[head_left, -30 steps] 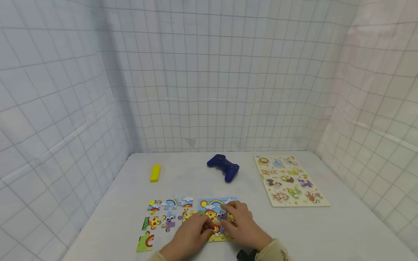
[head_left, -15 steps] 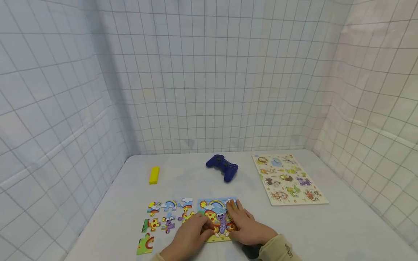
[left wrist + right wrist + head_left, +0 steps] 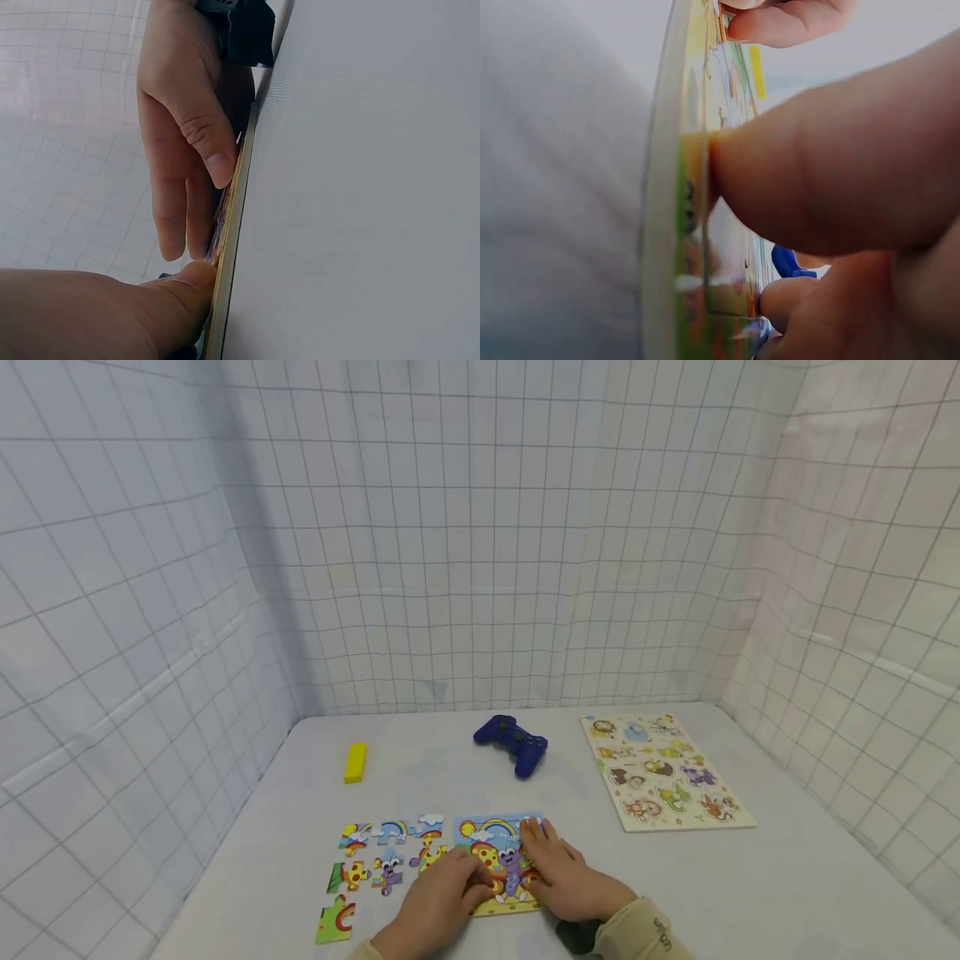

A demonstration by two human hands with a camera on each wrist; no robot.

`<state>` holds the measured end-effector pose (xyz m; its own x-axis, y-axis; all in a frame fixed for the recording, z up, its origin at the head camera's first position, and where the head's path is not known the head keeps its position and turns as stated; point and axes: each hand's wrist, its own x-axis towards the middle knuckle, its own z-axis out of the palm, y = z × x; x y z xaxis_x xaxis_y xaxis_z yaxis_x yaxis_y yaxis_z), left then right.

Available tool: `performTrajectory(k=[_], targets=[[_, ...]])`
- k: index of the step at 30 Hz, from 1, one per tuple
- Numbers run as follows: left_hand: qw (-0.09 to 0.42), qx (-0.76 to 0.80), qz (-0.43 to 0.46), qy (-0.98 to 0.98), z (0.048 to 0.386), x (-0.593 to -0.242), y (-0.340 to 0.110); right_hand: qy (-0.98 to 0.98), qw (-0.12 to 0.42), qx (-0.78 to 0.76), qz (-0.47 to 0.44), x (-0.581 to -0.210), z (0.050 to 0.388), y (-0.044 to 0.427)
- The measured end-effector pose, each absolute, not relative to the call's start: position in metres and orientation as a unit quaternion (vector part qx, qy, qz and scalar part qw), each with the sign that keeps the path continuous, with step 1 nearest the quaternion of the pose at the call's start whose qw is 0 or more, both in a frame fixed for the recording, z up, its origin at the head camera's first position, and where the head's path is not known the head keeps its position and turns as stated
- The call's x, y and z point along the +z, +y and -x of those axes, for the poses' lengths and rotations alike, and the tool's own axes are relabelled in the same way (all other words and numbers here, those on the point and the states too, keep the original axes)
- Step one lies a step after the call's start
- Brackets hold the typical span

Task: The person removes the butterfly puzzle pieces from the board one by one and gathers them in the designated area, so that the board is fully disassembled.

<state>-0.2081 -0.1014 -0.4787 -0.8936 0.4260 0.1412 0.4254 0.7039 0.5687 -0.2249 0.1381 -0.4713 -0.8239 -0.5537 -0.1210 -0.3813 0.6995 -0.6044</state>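
A small jigsaw puzzle with a rainbow, sun and purple bug lies flat on the table in the head view. My right hand rests on its right side, fingers extended, and covers part of the picture. In the right wrist view the right thumb presses the puzzle's face near its edge. My left hand touches the lower left part with bent fingers; its thumb meets the near edge in the left wrist view. Whether it pinches anything is hidden. Several loose jigsaw pieces lie in rows to the left.
A blue game controller lies behind the puzzle. At the back left is a yellow block. A cream board with animal figures lies at the right. Grid-patterned cloth walls enclose the white table on three sides.
My right hand has gone from bent fingers over the puzzle's middle to extended fingers on its right side, uncovering the purple bug. The left hand has stayed in place.
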Motion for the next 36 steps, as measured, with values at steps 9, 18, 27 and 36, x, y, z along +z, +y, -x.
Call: performTrajectory(k=[9, 18, 27, 36], targets=[[-0.009, 0.300, -0.224, 0.927, 0.2065, -0.4771, -0.1002, 0.897, 0.149, -0.314, 0.272, -0.4685, 0.2250, 0.1398], [0.014, 0.325, -0.214, 0.921, 0.2081, -0.4727, -0.0960, 0.902, 0.138, -0.315, 0.260, -0.4710, 0.2236, 0.1367], [0.028, 0.367, -0.234, 0.900, 0.2099, -0.4759, -0.0999, 0.892, 0.183, -0.314, 0.271, -0.4699, 0.2265, 0.1426], [0.035, 0.385, -0.248, 0.888, 0.2083, -0.4781, -0.1039, 0.898, 0.199, -0.302, 0.249, -0.4680, 0.2262, 0.1448]])
